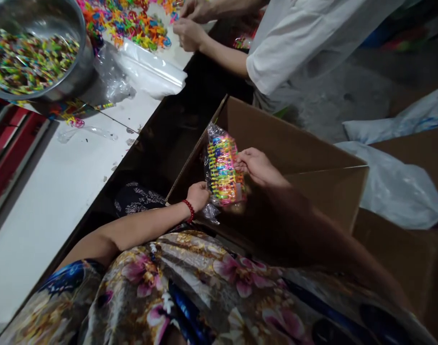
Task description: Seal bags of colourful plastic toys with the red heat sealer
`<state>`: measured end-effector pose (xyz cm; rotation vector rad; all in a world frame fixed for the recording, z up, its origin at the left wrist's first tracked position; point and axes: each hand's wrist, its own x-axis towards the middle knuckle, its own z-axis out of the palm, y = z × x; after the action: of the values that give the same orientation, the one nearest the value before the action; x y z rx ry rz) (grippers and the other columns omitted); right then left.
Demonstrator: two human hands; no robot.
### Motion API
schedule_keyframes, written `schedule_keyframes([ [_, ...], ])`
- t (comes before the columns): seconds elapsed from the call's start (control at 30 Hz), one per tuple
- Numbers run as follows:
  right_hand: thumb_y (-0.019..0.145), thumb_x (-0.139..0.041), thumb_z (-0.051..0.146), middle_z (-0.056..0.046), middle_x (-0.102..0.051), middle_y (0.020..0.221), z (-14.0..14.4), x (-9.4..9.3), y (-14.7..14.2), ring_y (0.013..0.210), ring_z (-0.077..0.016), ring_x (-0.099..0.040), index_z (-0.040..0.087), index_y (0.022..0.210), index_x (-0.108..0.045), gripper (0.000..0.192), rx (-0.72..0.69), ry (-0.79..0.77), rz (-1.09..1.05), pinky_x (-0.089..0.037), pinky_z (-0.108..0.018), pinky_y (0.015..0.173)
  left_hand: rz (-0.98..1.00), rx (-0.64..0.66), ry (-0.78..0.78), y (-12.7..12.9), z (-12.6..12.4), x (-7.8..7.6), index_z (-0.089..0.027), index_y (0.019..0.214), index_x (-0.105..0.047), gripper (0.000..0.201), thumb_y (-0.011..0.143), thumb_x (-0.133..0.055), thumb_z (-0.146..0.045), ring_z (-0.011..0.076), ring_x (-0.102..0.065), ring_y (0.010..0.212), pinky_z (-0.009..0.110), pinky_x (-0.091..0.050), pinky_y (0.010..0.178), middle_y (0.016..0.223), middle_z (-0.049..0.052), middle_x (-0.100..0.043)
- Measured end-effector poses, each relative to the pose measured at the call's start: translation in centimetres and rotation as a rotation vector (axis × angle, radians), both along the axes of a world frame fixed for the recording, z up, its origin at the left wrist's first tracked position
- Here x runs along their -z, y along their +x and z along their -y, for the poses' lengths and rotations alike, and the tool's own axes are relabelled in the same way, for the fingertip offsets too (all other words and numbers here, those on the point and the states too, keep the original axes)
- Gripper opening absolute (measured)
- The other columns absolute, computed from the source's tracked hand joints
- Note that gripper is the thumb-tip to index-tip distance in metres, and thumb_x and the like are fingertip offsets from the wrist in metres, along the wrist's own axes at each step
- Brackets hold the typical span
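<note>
A clear plastic pack of small multicoloured plastic pieces (222, 167) is held up over an open cardboard box (265, 134). My left hand (197, 195), with a red bead bracelet at the wrist, is closed on the pack's lower left edge, where loose clear film hangs down. My right hand (255, 165) pinches the pack's right side near the top. A small pale label shows at its lower right. The bottom of the box lies in deep shadow, so its contents cannot be made out.
On the white table (97, 163) at left stand a metal bowl (83, 48) of small colourful pieces, a heap of bright plastic pieces (140, 28) and clear plastic bags (150, 69). A co-worker's hands (190, 33) are at the heap. White sacks (398, 187) lie right of the box.
</note>
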<state>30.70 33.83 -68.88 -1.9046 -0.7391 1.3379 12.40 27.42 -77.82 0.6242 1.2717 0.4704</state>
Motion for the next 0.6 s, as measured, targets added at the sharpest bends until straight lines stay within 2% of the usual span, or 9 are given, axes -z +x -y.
schedule_keyframes([
  [0.07, 0.091, -0.066, 0.025, 0.001, -0.059, 0.065, 0.5, 1.0, -0.6, 0.057, -0.0094, -0.055, 0.02, 0.075, -0.052, 0.022, -0.113, -0.004, 0.027, -0.048, -0.019, 0.055, -0.022, -0.001, -0.067, 0.2, 0.4, 0.1, -0.016, 0.058, -0.055, 0.014, 0.058, -0.064, -0.006, 0.0096, -0.045, 0.048, 0.022, -0.038, 0.053, 0.051, -0.005, -0.05],
  [0.17, 0.075, -0.083, 0.042, 0.0, -0.06, 0.067, 1.7, 2.2, -1.0, 0.061, -0.0121, -0.054, 0.02, 0.072, -0.052, 0.039, -0.274, -0.059, 0.178, -0.045, -0.021, 0.055, -0.035, 0.009, -0.131, 0.6, 0.7, 0.1, -0.018, 0.055, -0.048, 0.018, 0.058, -0.06, -0.005, 0.0091, -0.039, 0.04, 0.022, -0.033, 0.046, 0.045, -0.006, -0.045],
  [0.27, 0.064, -0.089, 0.047, 0.002, -0.058, 0.065, 2.5, 2.9, -0.4, 0.058, -0.0104, -0.049, 0.019, 0.071, -0.053, 0.046, -0.331, -0.136, 0.352, -0.037, -0.021, 0.051, -0.06, 0.005, -0.149, 0.7, 0.6, 0.1, -0.019, 0.056, -0.047, 0.019, 0.057, -0.058, -0.004, 0.0091, -0.039, 0.039, 0.021, -0.032, 0.044, 0.045, -0.006, -0.044],
  [0.33, 0.065, -0.087, 0.05, 0.003, -0.055, 0.062, 2.6, 3.3, 0.4, 0.055, -0.0091, -0.045, 0.018, 0.071, -0.054, 0.046, -0.406, -0.188, 0.318, -0.031, -0.021, 0.049, -0.085, 0.006, -0.136, 0.7, 0.4, 0.2, -0.018, 0.059, -0.05, 0.017, 0.057, -0.059, -0.004, 0.0087, -0.041, 0.041, 0.02, -0.033, 0.045, 0.047, -0.006, -0.046],
  [0.4, 0.066, -0.084, 0.051, 0.003, -0.052, 0.059, 2.4, 3.5, 1.2, 0.054, -0.0086, -0.043, 0.018, 0.071, -0.053, 0.046, -0.466, -0.21, 0.19, -0.03, -0.021, 0.048, -0.11, 0.015, -0.118, 0.6, 0.3, 0.4, -0.017, 0.062, -0.055, 0.015, 0.057, -0.06, -0.004, 0.0086, -0.043, 0.043, 0.019, -0.035, 0.047, 0.05, -0.006, -0.049],
  [0.5, 0.065, -0.081, 0.053, 0.003, -0.051, 0.061, 1.8, 3.7, 1.9, 0.055, -0.0093, -0.043, 0.018, 0.071, -0.053, 0.045, -0.474, -0.184, 0.041, -0.032, -0.022, 0.051, -0.136, 0.035, -0.096, 0.5, 0.3, 0.7, -0.016, 0.067, -0.06, 0.015, 0.058, -0.067, -0.007, 0.0089, -0.048, 0.049, 0.019, -0.039, 0.051, 0.056, -0.005, -0.054],
  [0.6, 0.066, -0.075, 0.053, 0.002, -0.05, 0.06, 1.5, 3.8, 2.1, 0.056, -0.0105, -0.043, 0.019, 0.071, -0.053, 0.041, -0.486, -0.15, 0.011, -0.033, -0.023, 0.053, -0.143, 0.065, -0.09, 0.5, 0.3, 0.9, -0.016, 0.071, -0.062, 0.016, 0.06, -0.072, -0.011, 0.0095, -0.051, 0.052, 0.019, -0.041, 0.053, 0.06, -0.004, -0.057],
])
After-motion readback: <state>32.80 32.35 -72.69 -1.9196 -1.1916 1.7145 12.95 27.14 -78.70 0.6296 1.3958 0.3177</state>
